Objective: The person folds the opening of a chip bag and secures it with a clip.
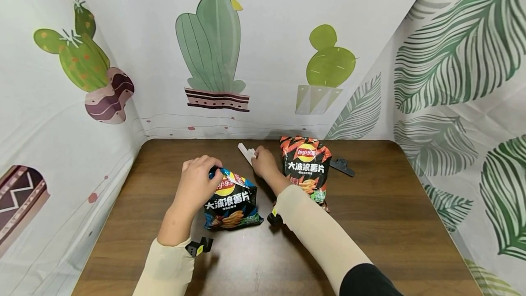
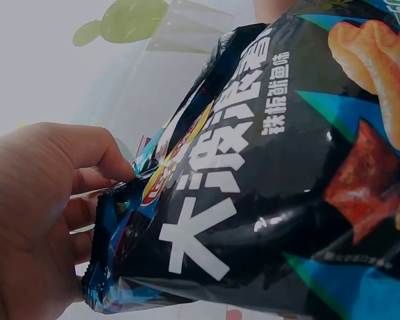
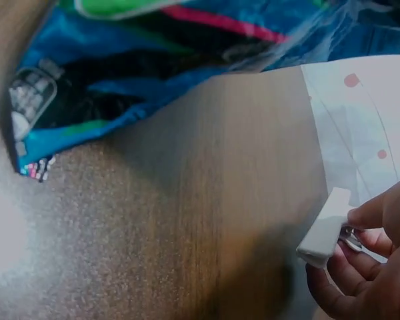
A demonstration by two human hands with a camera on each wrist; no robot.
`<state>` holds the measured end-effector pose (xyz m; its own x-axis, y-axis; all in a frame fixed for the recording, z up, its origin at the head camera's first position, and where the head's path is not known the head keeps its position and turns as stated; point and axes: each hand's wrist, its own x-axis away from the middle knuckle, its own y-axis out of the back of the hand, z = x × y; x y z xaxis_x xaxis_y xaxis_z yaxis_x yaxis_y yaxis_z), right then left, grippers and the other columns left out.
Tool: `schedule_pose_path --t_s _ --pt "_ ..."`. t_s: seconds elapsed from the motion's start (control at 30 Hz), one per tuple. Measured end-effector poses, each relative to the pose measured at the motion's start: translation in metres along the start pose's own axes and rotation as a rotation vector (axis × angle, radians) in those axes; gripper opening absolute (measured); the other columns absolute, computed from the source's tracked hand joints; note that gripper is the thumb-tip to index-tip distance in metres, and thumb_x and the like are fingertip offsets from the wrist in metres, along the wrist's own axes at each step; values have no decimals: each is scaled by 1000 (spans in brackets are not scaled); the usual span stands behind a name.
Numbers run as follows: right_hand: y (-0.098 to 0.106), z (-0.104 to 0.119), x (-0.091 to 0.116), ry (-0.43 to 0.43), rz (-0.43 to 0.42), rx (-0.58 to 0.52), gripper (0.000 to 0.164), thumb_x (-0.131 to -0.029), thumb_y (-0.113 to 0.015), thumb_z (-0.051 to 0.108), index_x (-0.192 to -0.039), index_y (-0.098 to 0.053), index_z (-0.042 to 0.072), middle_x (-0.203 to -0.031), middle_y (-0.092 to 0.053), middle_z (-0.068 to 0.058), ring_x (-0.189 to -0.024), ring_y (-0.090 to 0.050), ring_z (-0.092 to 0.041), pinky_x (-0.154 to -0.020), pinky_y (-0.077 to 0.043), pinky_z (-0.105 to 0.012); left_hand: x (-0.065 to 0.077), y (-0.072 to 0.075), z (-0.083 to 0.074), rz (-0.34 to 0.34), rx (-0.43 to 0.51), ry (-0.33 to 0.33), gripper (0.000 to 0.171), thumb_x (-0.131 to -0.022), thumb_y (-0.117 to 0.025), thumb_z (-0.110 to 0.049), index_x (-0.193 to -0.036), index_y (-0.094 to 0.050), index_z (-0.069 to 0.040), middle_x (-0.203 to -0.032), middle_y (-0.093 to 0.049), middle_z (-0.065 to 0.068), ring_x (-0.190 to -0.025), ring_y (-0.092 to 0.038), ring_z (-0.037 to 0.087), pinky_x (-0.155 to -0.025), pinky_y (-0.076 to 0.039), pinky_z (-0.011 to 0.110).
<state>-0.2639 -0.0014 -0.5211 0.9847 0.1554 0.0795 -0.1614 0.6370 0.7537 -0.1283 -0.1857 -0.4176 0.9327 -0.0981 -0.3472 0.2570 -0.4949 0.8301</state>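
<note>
My left hand [image 1: 196, 179] grips the gathered top edge of a blue and black potato chip bag [image 1: 232, 205], which leans upright on the table. In the left wrist view the thumb and fingers [image 2: 103, 150] pinch the bag's crimped, folded-over end. Just beyond the bag, my right hand [image 1: 264, 162] holds a white bag clip [image 1: 245, 151] close over the tabletop. The right wrist view shows this clip [image 3: 325, 230] as a long white bar with a small metal part, held between thumb and fingers.
To the right, a red-orange and black chip bag [image 1: 306, 164] lies partly behind my right forearm. A black clip [image 1: 342, 167] sits beside it on the brown wooden table [image 1: 370, 223]. Printed cloth [image 1: 271, 58] hangs behind the table and along both sides.
</note>
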Motion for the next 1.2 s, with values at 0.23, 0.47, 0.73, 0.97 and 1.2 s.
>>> schedule_pose_path --t_s 0.23,0.47,0.73,0.97,1.2 --pt "3 4 6 20 -31 -43 14 -99 -62 18 -103 -58 5 -103 -64 -15 -92 -61 -30 -85 -49 -41 0 -1 1 -6 3 -4 14 -91 -61 -12 -99 -73 -10 -99 -72 5 -91 -65 26 -101 -38 54" --pt "8 12 15 60 -47 -129 16 -98 -63 16 -106 -59 4 -104 -66 -17 -96 -64 -31 -86 -50 -43 0 0 1 -6 8 2 14 -91 -62 -12 -99 -73 -10 -99 -72 5 -92 -65 27 -102 -37 54" --pt "13 17 23 91 -61 -163 15 -98 -63 18 -107 -55 9 -103 -64 -13 -95 -64 -28 -84 -50 -40 -1 0 2 -15 7 -10 14 -91 -61 -13 -99 -73 -11 -99 -72 5 -91 -65 26 -102 -37 54" --pt "22 21 33 133 -41 -226 18 -100 -63 18 -113 -53 12 -104 -64 -11 -92 -68 -25 -80 -53 -39 -1 0 2 -14 18 -10 14 -91 -61 -12 -99 -73 -10 -99 -72 5 -90 -65 26 -103 -37 54" --pt "32 21 43 173 -21 -243 43 -100 -63 18 -140 -47 18 -106 -66 -10 -88 -66 -21 -74 -54 -34 -1 -1 2 -31 30 -22 14 -91 -61 -11 -97 -73 -10 -97 -72 5 -89 -65 26 -102 -37 54"
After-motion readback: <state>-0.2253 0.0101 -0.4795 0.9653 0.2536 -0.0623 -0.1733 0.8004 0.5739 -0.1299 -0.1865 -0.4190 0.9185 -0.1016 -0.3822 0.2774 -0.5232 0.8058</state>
